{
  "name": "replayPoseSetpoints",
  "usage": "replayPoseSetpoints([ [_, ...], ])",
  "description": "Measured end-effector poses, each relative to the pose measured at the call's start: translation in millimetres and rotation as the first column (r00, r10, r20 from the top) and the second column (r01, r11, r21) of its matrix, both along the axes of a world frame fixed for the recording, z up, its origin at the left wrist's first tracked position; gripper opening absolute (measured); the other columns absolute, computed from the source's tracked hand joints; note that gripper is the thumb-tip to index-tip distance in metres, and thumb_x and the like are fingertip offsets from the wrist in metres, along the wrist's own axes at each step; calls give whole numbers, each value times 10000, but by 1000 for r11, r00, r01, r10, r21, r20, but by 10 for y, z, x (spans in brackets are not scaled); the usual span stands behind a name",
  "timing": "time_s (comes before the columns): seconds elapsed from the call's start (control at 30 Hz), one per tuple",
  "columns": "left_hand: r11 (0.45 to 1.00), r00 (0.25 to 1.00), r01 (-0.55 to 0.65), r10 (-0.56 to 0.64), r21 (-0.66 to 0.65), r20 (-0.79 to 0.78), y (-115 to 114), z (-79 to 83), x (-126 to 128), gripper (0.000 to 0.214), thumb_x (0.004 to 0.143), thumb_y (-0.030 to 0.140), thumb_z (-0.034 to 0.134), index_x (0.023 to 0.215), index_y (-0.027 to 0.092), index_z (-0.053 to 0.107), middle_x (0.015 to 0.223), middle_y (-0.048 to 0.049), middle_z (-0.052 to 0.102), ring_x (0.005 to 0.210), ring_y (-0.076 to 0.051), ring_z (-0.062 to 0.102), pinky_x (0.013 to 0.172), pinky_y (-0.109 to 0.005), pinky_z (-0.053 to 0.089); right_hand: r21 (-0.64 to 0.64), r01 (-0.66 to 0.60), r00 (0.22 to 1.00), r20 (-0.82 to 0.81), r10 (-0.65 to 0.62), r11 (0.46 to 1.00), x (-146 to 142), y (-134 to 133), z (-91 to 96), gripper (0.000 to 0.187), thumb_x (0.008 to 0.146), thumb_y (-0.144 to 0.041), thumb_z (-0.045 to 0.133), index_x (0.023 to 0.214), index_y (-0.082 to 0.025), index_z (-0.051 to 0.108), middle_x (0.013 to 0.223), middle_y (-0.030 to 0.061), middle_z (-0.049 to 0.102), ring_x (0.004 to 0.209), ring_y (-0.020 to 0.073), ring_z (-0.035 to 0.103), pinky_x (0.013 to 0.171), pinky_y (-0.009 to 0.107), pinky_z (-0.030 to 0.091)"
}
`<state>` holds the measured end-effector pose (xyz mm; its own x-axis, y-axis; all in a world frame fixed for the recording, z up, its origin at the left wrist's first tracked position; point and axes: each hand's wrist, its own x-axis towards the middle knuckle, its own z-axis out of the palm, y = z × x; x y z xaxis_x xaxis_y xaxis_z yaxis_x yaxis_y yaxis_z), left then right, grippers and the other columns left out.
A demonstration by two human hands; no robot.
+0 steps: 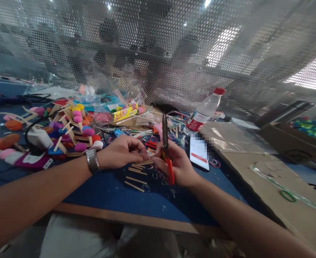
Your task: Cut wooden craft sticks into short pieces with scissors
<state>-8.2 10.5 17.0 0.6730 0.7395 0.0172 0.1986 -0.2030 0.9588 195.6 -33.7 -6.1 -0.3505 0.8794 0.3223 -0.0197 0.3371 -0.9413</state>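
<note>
1. The right hand [178, 163] is gripping a pair of scissors [170, 173] by its red handle, the fingers closing around it, while the dark blades are pointing upward, away from the wearer.
2. The left hand [125, 150] is bringing its thumb and fingertips close to the right fingertips; whatever may be sitting between them is too small to make out, so I cannot tell whether that pinch is holding anything.
3. The scissors are probably feeling stiff and fairly light, with smooth handles offering the safest hold and the blades being best left untouched.
4. Thin wooden sticks [134, 186] are lying just below the fingertips, on the near side, in a loose row on the blue table [98, 200]. They are likely being light, stiff and easily snapped, so a gentle pinch near the middle is suiting them.
5. Farther out, a phone [199, 152] is lying just beyond the right hand's outer side, and a bottle [200, 113] with a red cap is standing behind it.
6. On the left, past the watch [92, 160], a pile of colourful-tipped wooden pieces [79, 147] is spreading over the table.
</note>
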Motion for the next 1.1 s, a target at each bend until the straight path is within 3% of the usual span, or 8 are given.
replayPoseSetpoints([
  [0.2,997,997,72,-72,-40,-15,-33,20,27,280,797,376,715,740,108,655,591,44,501,525,-54,363,489,-190,250,88,-16,996,92,8,996,14,-3,-15,249,857,-351,702,860,-224,488,724,-39,480,546,89,442,481,237,375],
  [0.4,985,985,168,-169,-30,-21,-17,3,4,306,847,405,671,771,111,634,657,25,516,599,-77,414,554,-208,305,179,-24,987,162,-5,984,12,-15,21,230,869,-359,685,834,-220,505,743,-27,476,610,112,428,549,252,390],
  [0.5,972,976,217,-217,-87,10,-28,11,7,318,836,427,686,789,119,622,664,27,525,589,-78,435,549,-204,326,206,-25,985,173,-11,978,18,-23,25,247,851,-357,706,806,-221,504,729,-31,475,602,112,423,539,248,391],
  [0.8,925,944,327,-329,-194,23,-19,-8,-1,313,832,426,702,809,121,634,668,21,564,572,-70,481,534,-187,355,201,-98,982,180,62,975,30,-43,48,210,835,-269,714,811,-212,513,701,-45,463,560,92,374,502,228,357],
  [0.97,940,952,289,-303,-179,-51,-8,-12,-25,311,808,423,723,858,117,695,673,1,612,584,-89,515,552,-203,379,175,-85,985,166,56,981,12,-46,28,222,847,-327,708,826,-215,518,721,-32,485,575,99,412,510,235,380],
  [1.1,941,942,322,-329,-107,-63,-17,-12,-15,219,784,317,739,810,106,687,715,-18,648,634,-100,546,590,-203,415,175,-63,987,159,34,983,-6,-41,-1,266,825,-357,741,849,-212,519,735,-28,516,603,105,457,551,241,412],
])
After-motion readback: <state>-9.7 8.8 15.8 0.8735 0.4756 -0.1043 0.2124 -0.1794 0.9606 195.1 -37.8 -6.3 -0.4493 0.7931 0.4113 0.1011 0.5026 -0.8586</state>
